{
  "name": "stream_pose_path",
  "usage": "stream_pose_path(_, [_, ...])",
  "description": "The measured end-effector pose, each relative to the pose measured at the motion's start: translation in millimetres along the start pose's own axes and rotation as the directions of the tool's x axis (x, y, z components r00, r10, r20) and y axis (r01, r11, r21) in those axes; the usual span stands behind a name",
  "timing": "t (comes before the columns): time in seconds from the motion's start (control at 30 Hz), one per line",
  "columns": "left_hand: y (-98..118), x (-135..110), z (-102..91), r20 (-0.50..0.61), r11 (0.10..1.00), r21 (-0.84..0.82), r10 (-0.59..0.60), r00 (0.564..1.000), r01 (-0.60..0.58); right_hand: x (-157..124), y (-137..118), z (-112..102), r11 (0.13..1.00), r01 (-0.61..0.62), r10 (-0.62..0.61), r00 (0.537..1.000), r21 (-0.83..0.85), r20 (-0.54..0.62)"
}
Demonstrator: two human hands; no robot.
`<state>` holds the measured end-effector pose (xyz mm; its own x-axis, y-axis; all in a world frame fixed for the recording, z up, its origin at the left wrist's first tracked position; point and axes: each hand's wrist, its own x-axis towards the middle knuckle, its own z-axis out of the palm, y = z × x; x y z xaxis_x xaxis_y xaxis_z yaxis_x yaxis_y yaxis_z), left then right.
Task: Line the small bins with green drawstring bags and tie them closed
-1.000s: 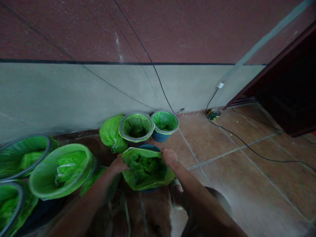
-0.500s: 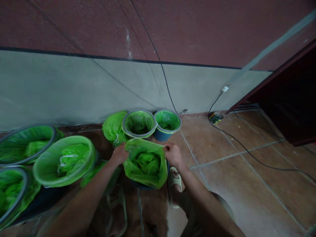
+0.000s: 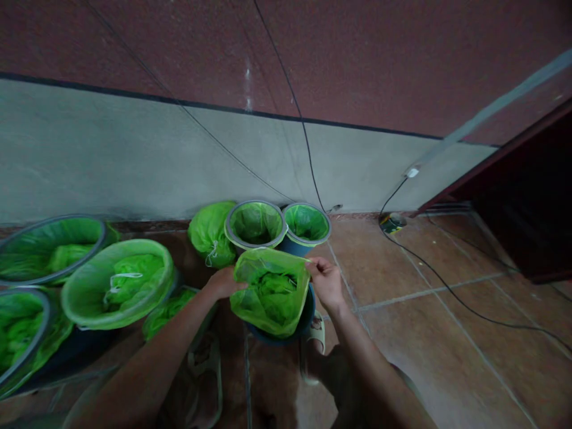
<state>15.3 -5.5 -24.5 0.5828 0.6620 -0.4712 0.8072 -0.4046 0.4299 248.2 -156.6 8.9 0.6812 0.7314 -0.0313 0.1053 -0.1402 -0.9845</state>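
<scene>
A translucent green plastic bag (image 3: pixel 254 310) stands with its mouth spread wide inside a dark blue bucket (image 3: pixel 308 313), more bunched green plastic lying within it. My left hand (image 3: pixel 226 282) grips the bag's left edge. At the upper right corner, my right hand (image 3: pixel 327 282) pinches the rim between thumb and fingers. The bag's top sits above the bucket, whose right inner wall shows beside it. Just beyond are a grey-rimmed lined bucket (image 3: pixel 256 243), a smaller blue lined bucket (image 3: pixel 297 245) and a tied green bag (image 3: pixel 210 229).
Several green-lined bins, among them a pale-rimmed bin (image 3: pixel 74 304), crowd the left. A black cable (image 3: pixel 451 285) crosses the tiled floor on the right, near a small dark can (image 3: pixel 393 223). My sandalled feet flank the bucket; the wall (image 3: pixel 156 158) runs behind.
The bag's mouth has shifted slightly right, and its right corner is pulled up and outward by my right hand. More of the bucket's right inside now shows. The view has turned slightly.
</scene>
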Motion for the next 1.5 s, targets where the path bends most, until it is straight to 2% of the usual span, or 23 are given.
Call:
stream_pose_path(0.07, [0, -3, 4.1, 0.088, 0.998, 0.028, 0.046, 0.995, -0.049, 1, -3, -1, 0.993, 0.018, -0.017, 1.000, 0.120, -0.007])
stream_pose_path(0.17, [0, -3, 3.8, 0.106, 0.998, 0.060, 0.013, 0.994, -0.019, 2, -9, 0, 0.986, -0.012, 0.023, 0.998, 0.166, -0.065])
stream_pose_path(0.23, [0, -1, -4.7, 0.041, 0.997, 0.077, -0.026, 0.999, 0.023, 0, -16, -1, 0.988, 0.009, 0.003, 0.997, 0.152, -0.074])
stream_pose_path(0.3, [0, 1, -19.4, -0.075, 0.993, 0.093, -0.065, 0.995, 0.072, -4, -29, -6, 0.983, 0.069, -0.055, 0.995, 0.168, -0.085])
stream_pose_path(0.37, [0, 1, -36.6, -0.218, 0.993, 0.069, -0.082, 0.973, 0.099, -8, -42, -15, 0.970, 0.131, -0.105, 0.985, 0.205, -0.134])
stream_pose_path(0.47, [0, -1, -57.3, -0.374, 0.996, -0.056, -0.082, 0.924, 0.066, -7, -54, -33, 0.936, 0.206, -0.136, 0.959, 0.284, -0.247])
stream_pose_path(0.57, [3, -2, -63.5, -0.392, 0.994, -0.090, -0.099, 0.915, 0.069, -1, -48, -47, 0.932, 0.176, -0.075, 0.949, 0.317, -0.307])
stream_pose_path(0.63, [6, -1, -59.3, -0.341, 0.994, 0.004, -0.099, 0.935, 0.107, 3, -38, -51, 0.981, 0.038, 0.007, 0.973, 0.192, -0.230])
stream_pose_path(0.7, [9, 2, -50.8, -0.270, 0.985, 0.125, -0.083, 0.959, 0.121, 4, -29, -52, 0.988, -0.064, 0.052, 0.995, -0.142, -0.085])
stream_pose_path(0.73, [9, 4, -45.8, -0.238, 0.978, 0.170, -0.079, 0.968, 0.122, 4, -26, -52, 0.929, -0.067, 0.065, 0.998, -0.364, -0.016])
stream_pose_path(0.77, [9, 6, -40.7, -0.212, 0.971, 0.204, -0.078, 0.974, 0.122, 3, -25, -51, 0.818, -0.045, 0.083, 0.996, -0.574, 0.039])
stream_pose_path(0.83, [6, 10, -31.4, -0.174, 0.961, 0.244, -0.091, 0.980, 0.133, 1, -26, -51, 0.529, 0.003, 0.141, 0.986, -0.849, 0.091])
stream_pose_path(0.87, [4, 12, -27.6, -0.166, 0.955, 0.257, -0.106, 0.980, 0.147, 1, -27, -52, 0.409, 0.007, 0.182, 0.979, -0.913, 0.089])
stream_pose_path(0.9, [1, 14, -24.6, -0.163, 0.950, 0.265, -0.125, 0.979, 0.166, 0, -29, -52, 0.324, 0.000, 0.218, 0.973, -0.946, 0.074])
stream_pose_path(0.97, [-5, 17, -21.1, -0.165, 0.941, 0.269, -0.163, 0.973, 0.204, 1, -30, -55, 0.226, -0.024, 0.261, 0.965, -0.974, 0.037])
stream_pose_path(1.03, [-8, 17, -20.7, -0.164, 0.941, 0.265, -0.173, 0.971, 0.212, 4, -28, -58, 0.166, -0.057, 0.282, 0.959, -0.984, -0.008])
stream_pose_path(1.13, [-5, 15, -23.3, -0.155, 0.945, 0.267, -0.153, 0.976, 0.190, 7, -23, -63, 0.130, -0.085, 0.322, 0.946, -0.988, -0.039])
stream_pose_path(1.27, [5, 11, -25.3, -0.078, 0.946, 0.288, -0.129, 0.989, 0.146, 9, -20, -65, 0.139, -0.093, 0.379, 0.925, -0.986, -0.034])
stream_pose_path(1.37, [6, 11, -22.9, -0.002, 0.964, 0.252, -0.086, 0.996, 0.084, 9, -20, -63, 0.183, -0.082, 0.407, 0.914, -0.980, -0.001])
stream_pose_path(1.5, [2, 11, -16.1, 0.077, 0.989, 0.149, 0.002, 0.997, -0.013, 8, -16, -49, 0.272, -0.037, 0.384, 0.920, -0.961, 0.074])
